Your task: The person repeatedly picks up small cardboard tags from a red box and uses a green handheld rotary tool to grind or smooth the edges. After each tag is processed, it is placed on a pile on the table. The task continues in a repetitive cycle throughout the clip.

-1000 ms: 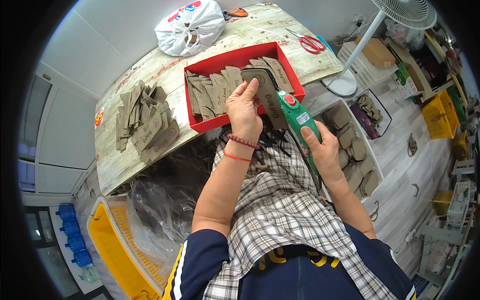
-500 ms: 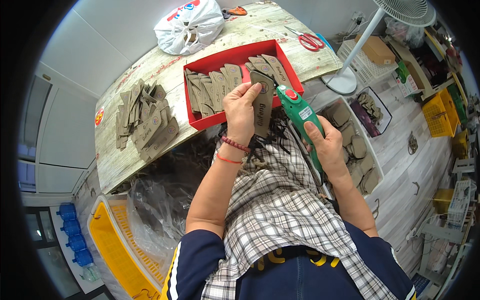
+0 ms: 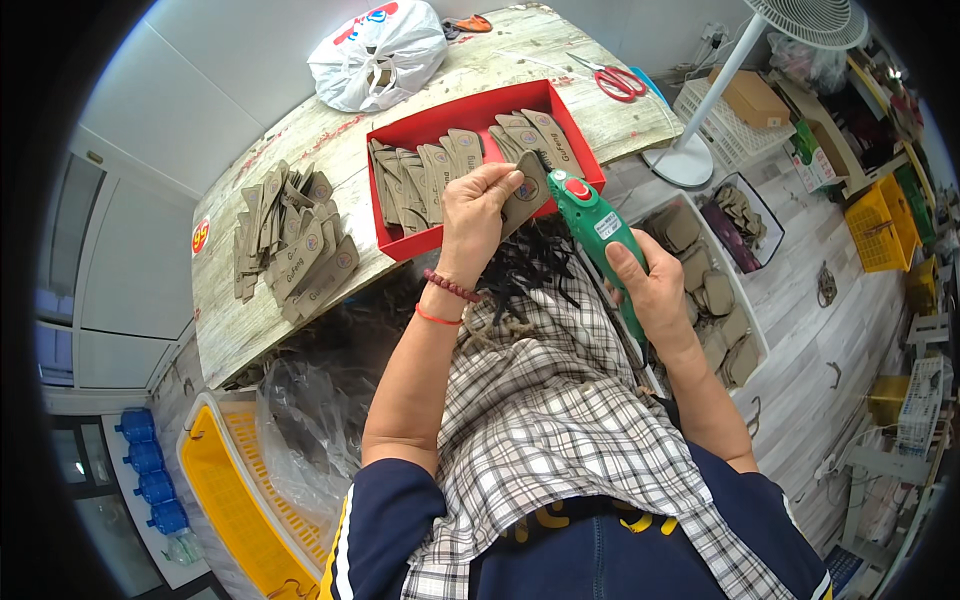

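Note:
My left hand pinches a khaki fabric piece with a round emblem by its upper edge, in front of the red box. Its lower part is tilted toward the hand and partly covered by it. My right hand is wrapped around a green electric cutter with a red button. The tool's head is close beside the piece's right edge; whether they touch I cannot tell. Similar pieces stand in rows in the red box. A loose heap of pieces lies to its left on the table.
The worn wooden table holds a white plastic bag and red-handled scissors. Dark scraps lie over my checked apron. To the right are a bin of khaki pieces and a white fan. A yellow basket is at lower left.
My left hand has turned the fabric piece, so its lower end has swung left behind the hand. My left forearm has shifted slightly left. The cutter has moved slightly left.

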